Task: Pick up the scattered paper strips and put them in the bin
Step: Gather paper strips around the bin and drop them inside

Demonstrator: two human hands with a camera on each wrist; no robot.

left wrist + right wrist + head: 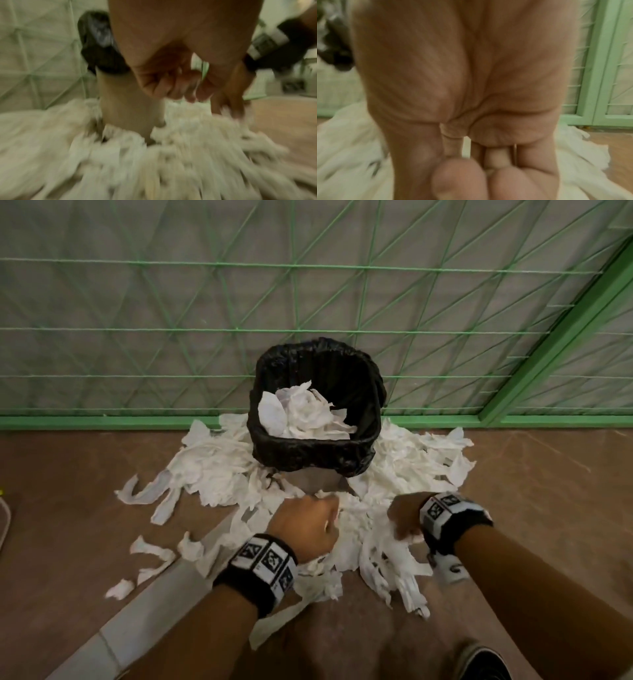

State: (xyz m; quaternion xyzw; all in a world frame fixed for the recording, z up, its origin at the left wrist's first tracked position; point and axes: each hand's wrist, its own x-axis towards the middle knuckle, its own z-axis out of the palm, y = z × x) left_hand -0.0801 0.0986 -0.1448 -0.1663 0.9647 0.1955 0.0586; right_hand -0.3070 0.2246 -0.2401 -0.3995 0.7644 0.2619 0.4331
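A bin (308, 448) lined with a black bag stands on the brown floor against a fence, with crumpled paper (301, 416) inside. White paper strips (219, 470) lie heaped all around its base. My left hand (308, 525) hovers low over the pile in front of the bin. In the blurred left wrist view its fingers (171, 88) are curled and no paper shows in them. My right hand (402, 518) is down in the strips to the right, fingers curled into them. The right wrist view shows its folded fingers (508, 182) over paper (351, 148).
A green mesh fence (137, 337) with a thick green post (565, 337) runs behind the bin. A dark shoe (486, 666) shows at the bottom right. A pale strip (144, 611) crosses the floor at the lower left, with loose scraps (120, 589) beside it.
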